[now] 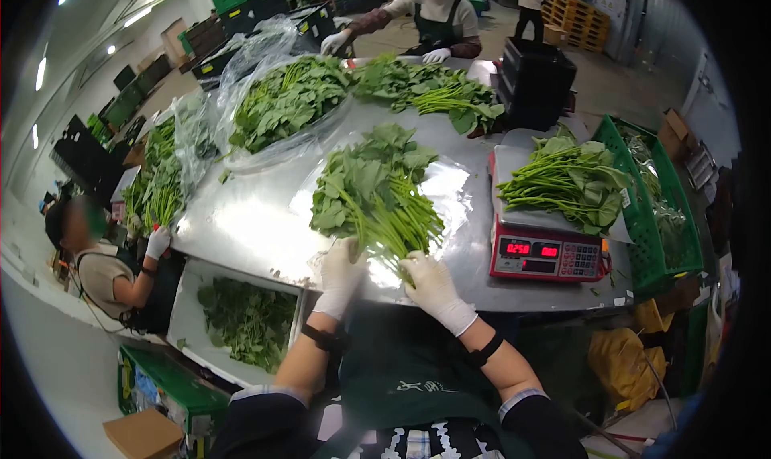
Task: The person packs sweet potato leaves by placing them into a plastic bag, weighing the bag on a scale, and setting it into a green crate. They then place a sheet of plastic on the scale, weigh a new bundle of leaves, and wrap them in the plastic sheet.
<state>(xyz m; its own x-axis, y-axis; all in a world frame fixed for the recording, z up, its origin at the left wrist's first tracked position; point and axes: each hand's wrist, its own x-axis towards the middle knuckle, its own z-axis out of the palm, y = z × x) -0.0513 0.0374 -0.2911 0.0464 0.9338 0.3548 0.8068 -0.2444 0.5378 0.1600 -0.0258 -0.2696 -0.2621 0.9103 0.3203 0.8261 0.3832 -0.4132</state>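
Layout of a worktop from above, clock directions from the bunch of leafy stems (377,190) as dial centre. Bunch on, or just over, a shiny metal table (459,146); leaves toward twelve, stem ends toward five, probably for a convenient hold nearest the body. Right hand (436,289) at five, in a white glove, fingers closed over the stem ends, apparently to keep the stalks gathered. Left hand (340,273) at seven, likewise gloved, against the near edge of the bunch; too blurred to tell whether clasping stems or merely steadying the side. Between three and four, a red scale (542,254) under a pile of greens (566,186), stems toward nine, perhaps for easy pickup by the stalks. Beyond, at three, a green crate (642,242) with wrapped greens inside, presumably close for short carries. Toward eleven, a large leafy heap (293,102) in spread clear plastic (229,97), likely wide open for ready access. At one, a second heap (426,89), just short of a co-worker (442,25). Between seven and eight, a white bin (189,294) with loose leaves (245,318), below table height, perhaps to spare worktop space
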